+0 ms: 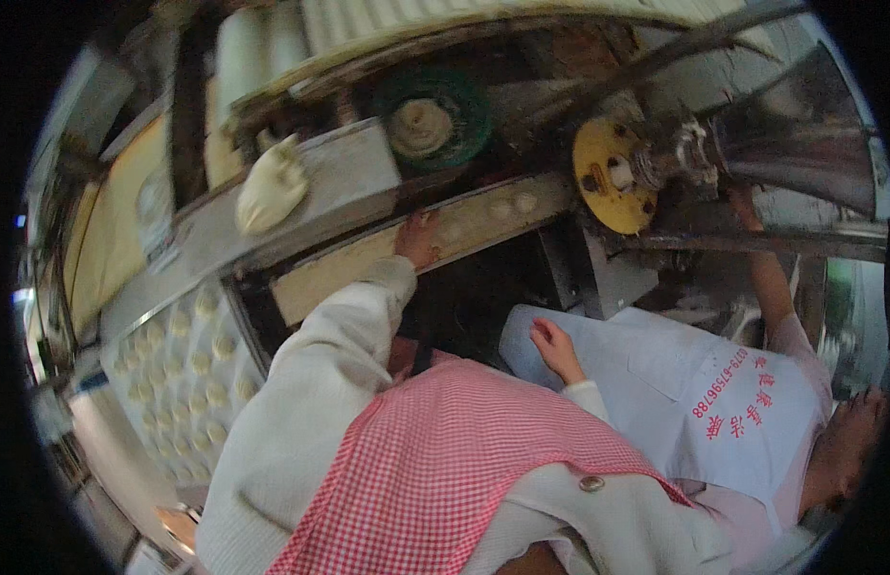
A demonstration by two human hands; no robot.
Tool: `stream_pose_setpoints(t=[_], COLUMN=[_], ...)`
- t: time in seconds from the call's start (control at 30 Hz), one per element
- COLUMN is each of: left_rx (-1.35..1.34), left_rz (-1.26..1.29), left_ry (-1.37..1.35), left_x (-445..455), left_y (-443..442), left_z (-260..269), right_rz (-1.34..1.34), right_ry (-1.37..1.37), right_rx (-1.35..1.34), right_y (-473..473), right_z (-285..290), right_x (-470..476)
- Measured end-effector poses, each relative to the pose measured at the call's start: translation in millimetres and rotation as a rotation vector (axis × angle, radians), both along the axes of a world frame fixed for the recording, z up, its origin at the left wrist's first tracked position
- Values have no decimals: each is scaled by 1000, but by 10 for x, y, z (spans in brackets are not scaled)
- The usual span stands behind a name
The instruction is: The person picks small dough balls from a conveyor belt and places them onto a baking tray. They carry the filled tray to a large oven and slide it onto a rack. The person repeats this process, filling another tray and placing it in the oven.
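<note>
My left hand [416,241], blurred, rests at a narrow pale conveyor belt [330,277] running across the front of a machine. Small round dough pieces [513,207] lie on the belt to the right of that hand. Whether its fingers hold a piece is hidden. My right hand [556,348] hangs in front of a co-worker's white apron [653,366], fingers loosely curled, with nothing visible in it. To the left of my sleeve, a tray [139,345] carries rows of several shaped dough pieces [178,323].
A pale dough-like lump [272,187] sits on a metal ledge [351,158]. Behind it stands a green bowl [466,133] containing dough [420,126]. A yellow disc [614,176] and metal hopper [797,140] are at right. The co-worker's arm [772,287] reaches beneath the hopper.
</note>
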State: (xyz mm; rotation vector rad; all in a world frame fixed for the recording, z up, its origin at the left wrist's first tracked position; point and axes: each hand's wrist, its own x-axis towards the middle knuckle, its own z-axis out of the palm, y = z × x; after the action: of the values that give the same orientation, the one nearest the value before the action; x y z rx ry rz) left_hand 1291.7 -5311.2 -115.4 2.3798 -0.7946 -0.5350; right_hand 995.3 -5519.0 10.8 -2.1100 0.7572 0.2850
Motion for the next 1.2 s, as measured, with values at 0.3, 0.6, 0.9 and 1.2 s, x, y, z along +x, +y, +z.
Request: stream_pose_setpoints(t=[0.3, 0.6, 0.9, 1.2], left_rx=[-82, -149, -1474, -1860], left_rz=[-277, 583, 1255, 1360], left_ry=[-10, 275, 1347, 1345], left_x=[65, -453, -1615, -2576], left_y=[-174, 733, 1993, 2312], left_z=[-495, -657, 457, 951], right_rz=[-878, -404, -801, -79], right_ry=[32, -108, -197, -89], right_rx=[556, -145, 1632, 306], right_y=[-338, 624, 91, -307], right_z=[-1509, -2115, -1566, -1936], right_x=[2048, 2574, 1794, 2113])
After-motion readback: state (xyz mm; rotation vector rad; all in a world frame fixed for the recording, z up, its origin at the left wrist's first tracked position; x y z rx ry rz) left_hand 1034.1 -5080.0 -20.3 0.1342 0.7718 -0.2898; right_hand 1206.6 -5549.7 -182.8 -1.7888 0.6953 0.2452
